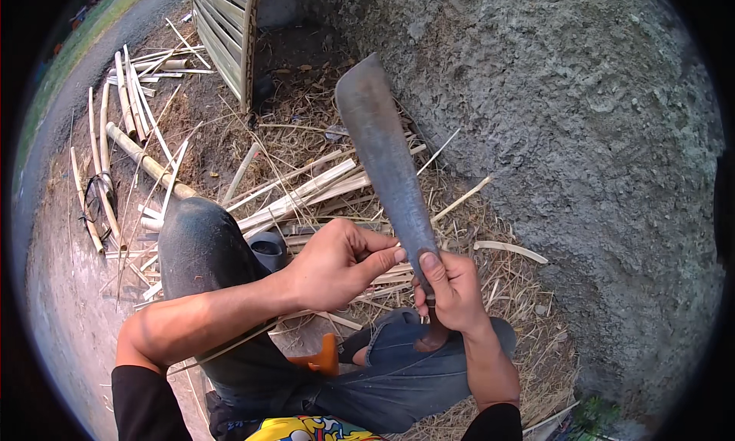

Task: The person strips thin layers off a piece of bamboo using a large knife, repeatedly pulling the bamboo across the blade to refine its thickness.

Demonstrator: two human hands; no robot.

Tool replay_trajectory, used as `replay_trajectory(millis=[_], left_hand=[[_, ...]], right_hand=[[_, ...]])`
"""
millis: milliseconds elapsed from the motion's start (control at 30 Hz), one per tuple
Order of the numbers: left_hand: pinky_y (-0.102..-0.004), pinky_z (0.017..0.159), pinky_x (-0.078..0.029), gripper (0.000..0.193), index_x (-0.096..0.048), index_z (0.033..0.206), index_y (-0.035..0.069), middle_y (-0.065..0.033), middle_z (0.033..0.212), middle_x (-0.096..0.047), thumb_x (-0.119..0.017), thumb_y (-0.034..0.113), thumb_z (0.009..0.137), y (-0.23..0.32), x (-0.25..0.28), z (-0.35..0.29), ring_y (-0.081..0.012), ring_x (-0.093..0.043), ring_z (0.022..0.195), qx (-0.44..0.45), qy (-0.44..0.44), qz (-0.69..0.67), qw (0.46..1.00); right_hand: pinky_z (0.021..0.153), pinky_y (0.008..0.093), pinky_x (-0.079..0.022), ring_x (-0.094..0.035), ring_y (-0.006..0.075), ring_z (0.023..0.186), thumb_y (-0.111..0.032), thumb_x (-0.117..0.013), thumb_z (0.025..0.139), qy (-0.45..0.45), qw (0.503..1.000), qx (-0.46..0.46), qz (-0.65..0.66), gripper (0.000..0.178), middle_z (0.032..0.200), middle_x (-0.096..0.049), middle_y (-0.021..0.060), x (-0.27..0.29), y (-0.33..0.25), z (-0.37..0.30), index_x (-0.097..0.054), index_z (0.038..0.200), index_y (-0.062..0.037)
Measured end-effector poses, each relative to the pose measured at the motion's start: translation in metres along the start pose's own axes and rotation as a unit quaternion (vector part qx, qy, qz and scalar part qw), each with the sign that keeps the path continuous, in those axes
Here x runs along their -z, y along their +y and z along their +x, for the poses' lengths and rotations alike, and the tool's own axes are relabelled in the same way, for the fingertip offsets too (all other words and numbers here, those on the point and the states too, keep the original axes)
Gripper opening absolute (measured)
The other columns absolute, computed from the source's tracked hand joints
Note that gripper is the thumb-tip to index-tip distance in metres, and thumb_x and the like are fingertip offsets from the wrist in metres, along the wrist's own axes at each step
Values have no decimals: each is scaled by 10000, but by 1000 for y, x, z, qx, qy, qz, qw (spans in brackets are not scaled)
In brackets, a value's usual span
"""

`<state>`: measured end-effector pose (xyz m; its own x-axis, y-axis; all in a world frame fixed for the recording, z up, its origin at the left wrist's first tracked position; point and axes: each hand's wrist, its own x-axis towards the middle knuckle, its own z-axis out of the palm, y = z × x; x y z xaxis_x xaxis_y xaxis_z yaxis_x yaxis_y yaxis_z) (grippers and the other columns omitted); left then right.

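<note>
A machete [383, 146] with a broad, worn dark blade stands tilted up in front of me. My right hand [453, 292] is wrapped round its brown handle [433, 338], the thumb lying along the base of the blade. Just left of that base, my left hand [337, 265] is closed in a pinch of thumb and forefinger. What sits in the pinch is too small to make out. Under my left forearm a thin strip [237, 343] runs slantwise. Beyond my hands lie split bamboo pieces [306, 192].
A bamboo pole [149, 161] and several split lengths lie at the left. A slatted bamboo panel [222, 35] stands at the back, beside a rough grey wall [566, 135] filling the right. An orange handle-like object [325, 357] is by my legs. Shavings [505, 311] cover the ground.
</note>
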<state>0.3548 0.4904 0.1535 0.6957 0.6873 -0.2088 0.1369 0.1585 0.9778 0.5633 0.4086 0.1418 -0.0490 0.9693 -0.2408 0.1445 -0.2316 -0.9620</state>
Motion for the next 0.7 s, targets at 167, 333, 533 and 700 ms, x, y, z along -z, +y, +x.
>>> replay_trajectory(millis=[167,333,533,700], left_hand=[[-332,488,-344,324,-719,893,-22,-36,518,-437,-626,256,1031,2,2,-1,-56,-345,524,-7,-14,57,998],[-335,488,-344,316,-712,871,-23,-45,517,-447,-625,238,1027,-5,-2,3,-63,-355,527,-29,-9,44,999],[-341,494,-376,255,-716,894,-23,-91,532,-450,-642,196,1003,-1,-2,3,-98,-381,509,-45,4,136,990],[-347,511,-423,189,-740,969,-12,-158,563,-506,-664,161,975,-4,-4,5,-132,-424,496,-108,45,167,979]], right_hand=[[422,243,-443,-557,102,444,-416,-495,1084,129,990,10,60,507,567,-566,30,22,-1,7,-582,807,-1],[416,246,-436,-558,99,444,-407,-493,1086,98,994,6,43,503,576,-583,40,21,5,3,-586,810,3],[440,238,-441,-573,89,474,-379,-528,1078,59,998,35,-3,440,591,-597,28,11,7,4,-653,920,13],[421,241,-426,-542,96,444,-452,-486,1080,170,985,25,23,534,575,-576,37,40,8,15,-588,815,-1]])
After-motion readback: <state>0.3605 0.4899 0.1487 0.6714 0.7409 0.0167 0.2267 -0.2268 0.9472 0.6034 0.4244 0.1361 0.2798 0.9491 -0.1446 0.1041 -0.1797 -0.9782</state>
